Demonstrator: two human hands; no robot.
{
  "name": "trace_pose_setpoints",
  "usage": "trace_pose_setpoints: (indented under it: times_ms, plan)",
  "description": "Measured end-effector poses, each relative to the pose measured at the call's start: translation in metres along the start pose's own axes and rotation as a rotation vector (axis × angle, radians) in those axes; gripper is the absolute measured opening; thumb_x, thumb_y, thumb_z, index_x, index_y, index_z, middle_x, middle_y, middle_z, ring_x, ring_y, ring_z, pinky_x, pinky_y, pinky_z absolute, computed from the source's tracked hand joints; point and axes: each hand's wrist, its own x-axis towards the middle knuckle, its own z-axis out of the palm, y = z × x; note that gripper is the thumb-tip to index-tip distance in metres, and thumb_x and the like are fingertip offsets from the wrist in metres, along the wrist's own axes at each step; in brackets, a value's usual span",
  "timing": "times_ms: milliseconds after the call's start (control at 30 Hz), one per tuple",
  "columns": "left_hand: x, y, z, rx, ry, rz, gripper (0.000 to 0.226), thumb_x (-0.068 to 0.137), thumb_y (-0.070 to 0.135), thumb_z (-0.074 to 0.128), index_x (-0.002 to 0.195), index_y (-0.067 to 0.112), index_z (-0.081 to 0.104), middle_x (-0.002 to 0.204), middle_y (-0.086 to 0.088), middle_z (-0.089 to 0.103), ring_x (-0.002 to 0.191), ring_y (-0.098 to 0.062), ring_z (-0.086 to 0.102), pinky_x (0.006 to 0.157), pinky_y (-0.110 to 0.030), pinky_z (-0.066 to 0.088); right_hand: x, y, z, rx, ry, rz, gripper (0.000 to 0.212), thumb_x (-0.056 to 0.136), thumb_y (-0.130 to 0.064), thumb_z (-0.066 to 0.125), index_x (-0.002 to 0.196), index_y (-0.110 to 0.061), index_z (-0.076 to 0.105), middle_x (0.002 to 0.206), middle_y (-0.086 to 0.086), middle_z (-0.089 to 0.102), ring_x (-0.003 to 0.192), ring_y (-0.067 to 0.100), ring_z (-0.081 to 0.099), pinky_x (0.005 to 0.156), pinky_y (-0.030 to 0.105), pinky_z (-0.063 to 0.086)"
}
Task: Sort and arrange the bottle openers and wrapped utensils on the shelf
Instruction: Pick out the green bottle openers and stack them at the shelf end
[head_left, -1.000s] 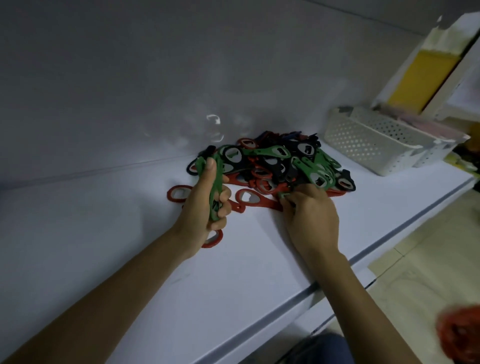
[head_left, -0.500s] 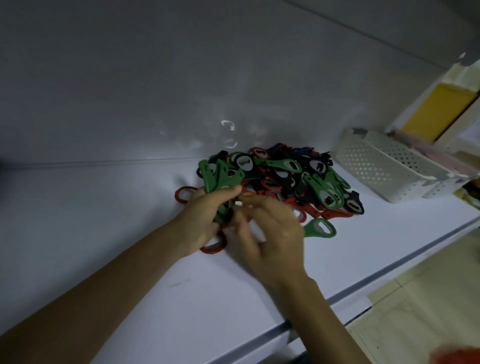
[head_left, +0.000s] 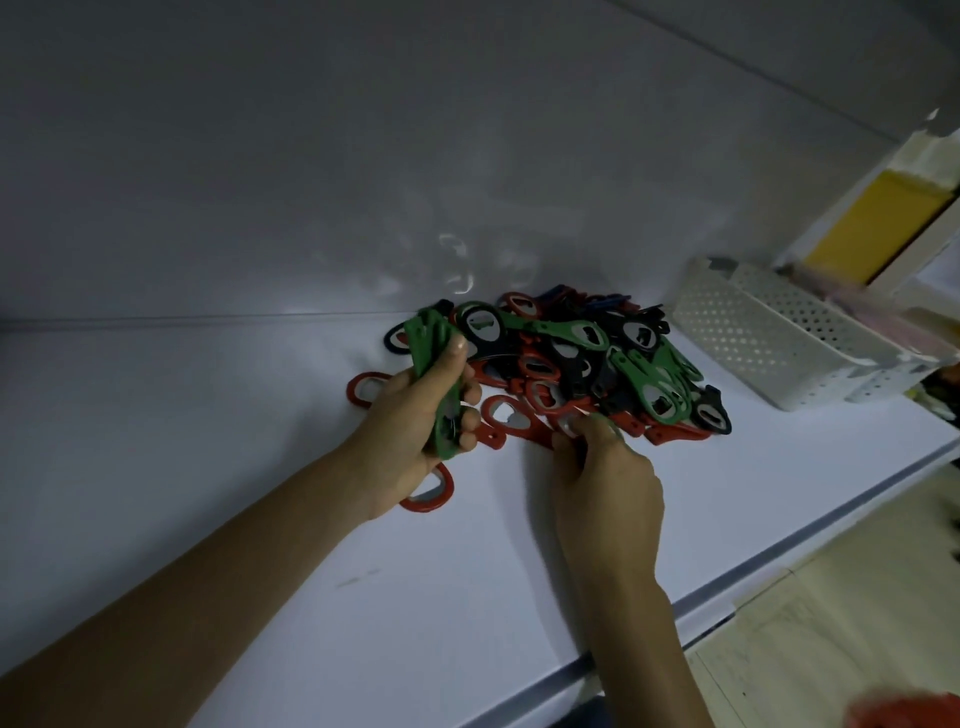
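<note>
I have the green bottle openers (head_left: 434, 374) bunched in my left hand (head_left: 415, 431), fingers wrapped round them just left of the mixed pile (head_left: 597, 364) on the shelf (head_left: 260, 415), I judge to gather one colour. The bunch stands nearly on end, its long axis tipping toward the back wall. My right hand (head_left: 608, 483) curls at the pile's near edge; whether it grips anything I cannot tell.

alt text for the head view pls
A person's left hand grips a bunch of green bottle openers over a white shelf, while the right hand picks at a mixed pile of red, green and dark openers. A white perforated basket stands beside it.
</note>
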Motion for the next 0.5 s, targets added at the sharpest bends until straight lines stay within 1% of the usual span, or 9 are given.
trace_pose_setpoints:
  times_ms: [67, 133, 200, 233, 267, 300, 367, 433, 500]
  plan:
    - [0.000, 0.000, -0.001, 0.019, -0.010, 0.011, 0.029, 0.066, 0.039, 0.069, 0.075, 0.017, 0.054, 0.063, 0.001, 0.046, 0.052, -0.008, 0.044, 0.045, -0.018, 0.040, 0.001, -0.009, -0.004, 0.043, 0.106, -0.081, 0.020, 0.091, -0.001, 0.053, 0.104, -0.010, 0.064, 0.083, 0.009, 0.069, 0.068, 0.029, 0.063, 0.058, 0.028, 0.041]
    - [0.000, -0.002, 0.000, 0.046, 0.023, 0.032, 0.024, 0.065, 0.031, 0.072, 0.075, 0.016, 0.055, 0.062, 0.000, 0.045, 0.052, -0.008, 0.045, 0.046, -0.018, 0.041, 0.008, -0.016, -0.009, 0.159, 0.316, -0.198, 0.018, 0.087, 0.003, 0.060, 0.102, -0.003, 0.067, 0.077, 0.011, 0.070, 0.065, 0.029, 0.066, 0.057, 0.032, 0.051]
    - [0.001, -0.005, 0.002, 0.042, 0.079, 0.060, 0.015, 0.072, 0.024, 0.067, 0.078, 0.013, 0.058, 0.063, -0.002, 0.051, 0.055, -0.009, 0.053, 0.051, -0.020, 0.049, 0.020, -0.023, -0.014, 0.299, 0.483, -0.281, 0.014, 0.091, -0.001, 0.056, 0.102, 0.001, 0.066, 0.078, 0.007, 0.069, 0.068, 0.016, 0.064, 0.060, 0.029, 0.053]
    - [0.002, -0.006, 0.002, 0.026, 0.105, 0.068, 0.013, 0.075, 0.023, 0.064, 0.080, 0.011, 0.059, 0.066, -0.002, 0.057, 0.062, -0.012, 0.060, 0.059, -0.022, 0.054, 0.026, -0.028, -0.015, 0.386, 0.505, -0.300, 0.015, 0.095, -0.007, 0.052, 0.100, -0.001, 0.065, 0.076, -0.001, 0.066, 0.067, 0.005, 0.059, 0.058, 0.024, 0.051]
    - [0.003, -0.006, 0.001, -0.008, 0.120, 0.064, 0.017, 0.076, 0.023, 0.063, 0.086, 0.010, 0.061, 0.072, -0.004, 0.063, 0.074, -0.015, 0.065, 0.071, -0.027, 0.057, 0.034, -0.034, -0.014, 0.487, 0.485, -0.298, 0.016, 0.097, -0.011, 0.048, 0.099, -0.005, 0.062, 0.073, -0.008, 0.061, 0.064, 0.000, 0.055, 0.057, 0.018, 0.047]
    - [0.003, -0.005, -0.001, -0.046, 0.113, 0.043, 0.026, 0.077, 0.025, 0.061, 0.096, 0.008, 0.062, 0.085, -0.007, 0.068, 0.088, -0.021, 0.067, 0.083, -0.035, 0.056, 0.040, -0.040, -0.012, 0.601, 0.435, -0.281, 0.015, 0.099, -0.015, 0.045, 0.098, -0.009, 0.059, 0.070, -0.013, 0.057, 0.061, 0.000, 0.054, 0.055, 0.014, 0.044]
    - [0.001, 0.000, -0.004, -0.069, 0.026, -0.005, 0.044, 0.081, 0.033, 0.057, 0.120, 0.011, 0.057, 0.114, -0.011, 0.067, 0.109, -0.028, 0.063, 0.094, -0.048, 0.050, 0.050, -0.055, -0.003, 0.830, 0.284, -0.238, 0.014, 0.100, -0.015, 0.042, 0.096, -0.015, 0.055, 0.066, -0.008, 0.057, 0.057, 0.004, 0.056, 0.054, 0.014, 0.044]
    - [-0.002, 0.003, -0.004, -0.043, -0.079, -0.017, 0.045, 0.082, 0.034, 0.057, 0.125, 0.018, 0.056, 0.121, -0.009, 0.064, 0.111, -0.027, 0.062, 0.090, -0.050, 0.051, 0.059, -0.065, 0.008, 0.931, 0.179, -0.226, 0.014, 0.100, -0.011, 0.042, 0.095, -0.014, 0.055, 0.066, -0.001, 0.059, 0.057, 0.012, 0.057, 0.055, 0.020, 0.047]
    - [-0.003, 0.003, -0.003, -0.018, -0.061, -0.005, 0.038, 0.078, 0.024, 0.064, 0.115, 0.019, 0.064, 0.115, -0.006, 0.068, 0.104, -0.021, 0.066, 0.080, -0.042, 0.056, 0.067, -0.069, 0.020, 0.926, 0.095, -0.250, 0.016, 0.100, -0.013, 0.044, 0.093, -0.017, 0.057, 0.071, 0.001, 0.062, 0.064, 0.016, 0.061, 0.060, 0.026, 0.051]
